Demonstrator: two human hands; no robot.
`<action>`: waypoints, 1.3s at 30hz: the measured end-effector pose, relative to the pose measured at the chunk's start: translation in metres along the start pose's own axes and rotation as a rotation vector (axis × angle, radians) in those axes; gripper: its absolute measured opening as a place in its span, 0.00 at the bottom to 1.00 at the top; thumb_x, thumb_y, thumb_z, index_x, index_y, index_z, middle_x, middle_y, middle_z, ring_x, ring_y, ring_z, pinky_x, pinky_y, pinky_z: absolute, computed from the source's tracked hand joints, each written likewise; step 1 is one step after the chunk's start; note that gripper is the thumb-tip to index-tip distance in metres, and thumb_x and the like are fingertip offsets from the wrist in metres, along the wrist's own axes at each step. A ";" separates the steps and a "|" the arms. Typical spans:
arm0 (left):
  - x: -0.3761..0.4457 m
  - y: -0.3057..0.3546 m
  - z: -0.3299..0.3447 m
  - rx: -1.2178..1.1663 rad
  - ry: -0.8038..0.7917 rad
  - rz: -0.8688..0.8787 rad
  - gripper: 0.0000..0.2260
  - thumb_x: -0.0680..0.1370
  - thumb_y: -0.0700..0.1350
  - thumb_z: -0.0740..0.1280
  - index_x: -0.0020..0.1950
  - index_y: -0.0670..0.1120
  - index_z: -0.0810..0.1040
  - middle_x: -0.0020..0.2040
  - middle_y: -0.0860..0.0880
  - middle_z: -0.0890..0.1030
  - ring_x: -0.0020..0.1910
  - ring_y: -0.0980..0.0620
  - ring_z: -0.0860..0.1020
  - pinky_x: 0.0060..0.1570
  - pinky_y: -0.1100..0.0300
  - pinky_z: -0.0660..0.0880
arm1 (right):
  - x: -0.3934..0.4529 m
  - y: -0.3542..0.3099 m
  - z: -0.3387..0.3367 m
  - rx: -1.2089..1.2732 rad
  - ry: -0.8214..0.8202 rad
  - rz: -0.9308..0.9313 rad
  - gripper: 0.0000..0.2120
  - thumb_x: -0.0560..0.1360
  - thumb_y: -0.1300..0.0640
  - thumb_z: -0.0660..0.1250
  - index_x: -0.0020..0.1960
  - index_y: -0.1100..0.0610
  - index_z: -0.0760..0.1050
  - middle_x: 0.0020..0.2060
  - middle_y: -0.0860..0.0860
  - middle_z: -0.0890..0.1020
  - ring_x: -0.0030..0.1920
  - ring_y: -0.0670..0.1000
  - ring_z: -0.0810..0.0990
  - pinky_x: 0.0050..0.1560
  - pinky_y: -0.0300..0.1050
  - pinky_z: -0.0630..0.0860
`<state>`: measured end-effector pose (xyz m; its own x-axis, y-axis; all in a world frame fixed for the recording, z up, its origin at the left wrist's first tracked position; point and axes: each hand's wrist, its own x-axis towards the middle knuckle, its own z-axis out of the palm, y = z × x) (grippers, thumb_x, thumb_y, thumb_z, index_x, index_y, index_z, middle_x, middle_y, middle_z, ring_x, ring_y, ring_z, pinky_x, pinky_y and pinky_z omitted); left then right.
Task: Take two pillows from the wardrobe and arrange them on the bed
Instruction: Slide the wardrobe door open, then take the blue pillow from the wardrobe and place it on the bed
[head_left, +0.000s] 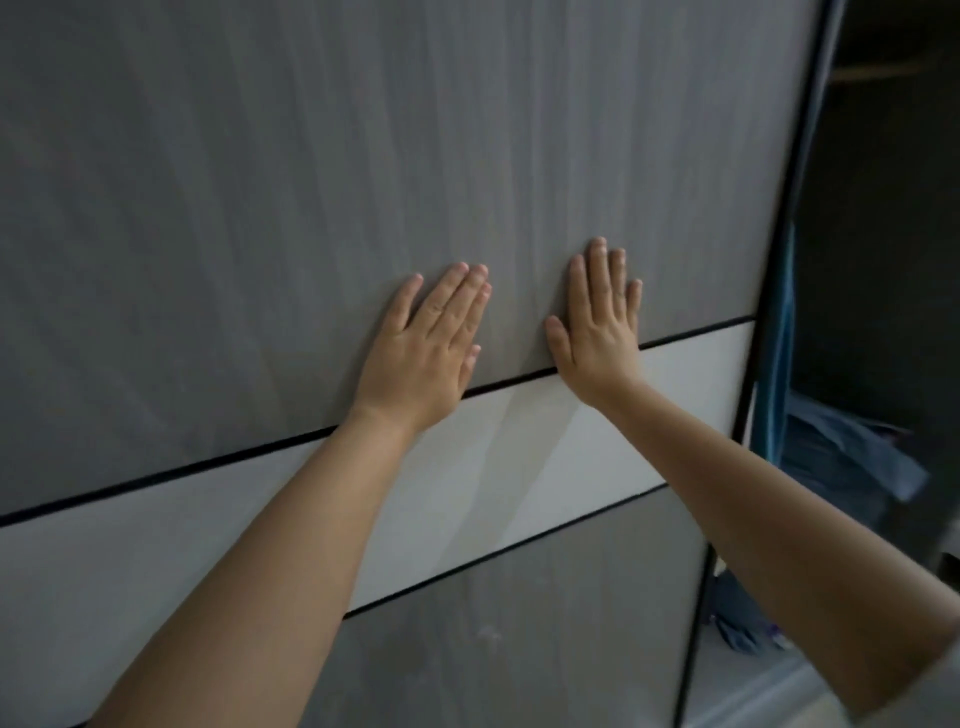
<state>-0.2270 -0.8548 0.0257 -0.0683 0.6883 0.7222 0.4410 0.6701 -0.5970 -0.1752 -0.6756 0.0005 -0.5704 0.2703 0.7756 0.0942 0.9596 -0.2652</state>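
A grey wood-grain sliding wardrobe door (260, 208) with a white band (156, 545) across its middle fills the view. My left hand (426, 348) lies flat on the door with fingers stretched out. My right hand (597, 322) lies flat beside it, palm on the door, fingers up. Both hands hold nothing. To the right of the door's edge the dark wardrobe interior (883, 260) shows through a gap. No pillow can be made out and no bed is in view.
Blue fabric (779, 364) hangs just inside the opening, and folded bluish cloth (852, 457) lies on a shelf behind it. More cloth (737, 618) sits lower down near the pale wardrobe floor (753, 686).
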 end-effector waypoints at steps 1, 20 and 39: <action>0.000 0.001 -0.001 -0.024 0.022 -0.023 0.22 0.72 0.48 0.56 0.62 0.42 0.78 0.61 0.47 0.81 0.60 0.49 0.80 0.55 0.47 0.78 | 0.000 0.002 -0.004 0.012 -0.013 -0.018 0.28 0.77 0.55 0.57 0.72 0.65 0.52 0.74 0.65 0.52 0.74 0.66 0.47 0.72 0.65 0.46; 0.153 0.431 -0.012 -0.891 -0.559 0.065 0.13 0.79 0.46 0.57 0.59 0.40 0.73 0.60 0.42 0.75 0.59 0.44 0.72 0.53 0.52 0.73 | -0.196 0.345 -0.209 -0.371 -0.292 0.494 0.13 0.75 0.63 0.62 0.58 0.62 0.76 0.63 0.59 0.76 0.63 0.59 0.73 0.61 0.53 0.73; 0.339 0.721 0.138 -0.814 -0.970 0.060 0.13 0.80 0.43 0.57 0.62 0.41 0.72 0.64 0.42 0.74 0.62 0.45 0.72 0.56 0.53 0.73 | -0.135 0.720 -0.165 -0.383 -0.718 0.618 0.12 0.76 0.58 0.59 0.58 0.58 0.76 0.56 0.57 0.79 0.59 0.57 0.74 0.55 0.52 0.77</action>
<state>-0.0550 -0.0995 -0.2080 -0.5027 0.8627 -0.0557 0.8635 0.5041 0.0159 0.1044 -0.0086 -0.2000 -0.6765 0.7364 0.0053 0.7202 0.6631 -0.2038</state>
